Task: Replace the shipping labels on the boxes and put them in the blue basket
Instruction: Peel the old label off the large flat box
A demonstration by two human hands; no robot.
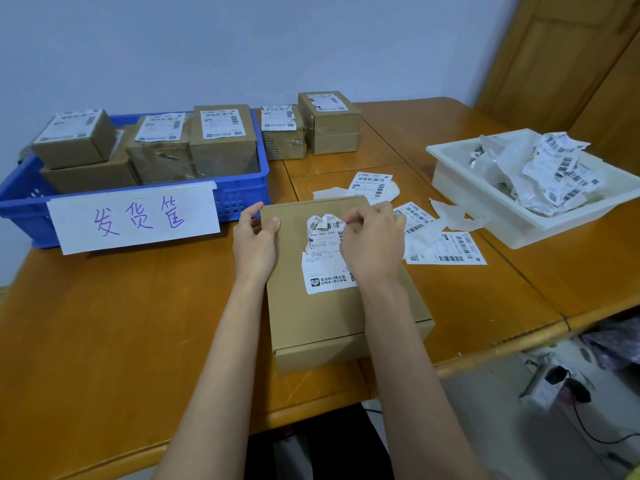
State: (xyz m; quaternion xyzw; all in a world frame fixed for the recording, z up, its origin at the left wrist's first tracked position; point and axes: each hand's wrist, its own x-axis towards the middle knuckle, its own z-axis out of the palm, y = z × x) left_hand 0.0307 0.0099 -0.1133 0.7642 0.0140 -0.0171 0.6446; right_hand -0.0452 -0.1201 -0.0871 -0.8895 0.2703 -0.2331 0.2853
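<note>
While gripping the far left corner of the cardboard box (332, 306), left hand (254, 242) curled, thumb on the far edge, fingers on the top face. Right hand (372, 242) pinching the crumpled upper edge of the old label (323, 258), fingers curled tight on the paper. Label half peeled: top part torn and wrinkled, lower part flat on the lid. Box lying flat on the wooden table (121, 323), near the front edge, between both forearms.

Blue basket (242, 199) at far left of the table, touching the wall side, holding four labelled boxes (221, 140); white paper sign (135, 220) with handwritten characters taped to its front wall. Two more boxes (311, 126) standing just right of the basket, outside it, labels on top, one looking torn. Loose label sheets (446, 247) and backing scraps spread flat on the table just right of the box in hand. White tray (485, 199) further right, piled with crumpled peeled labels (554, 168). Wooden door (571, 64) behind the tray.
</note>
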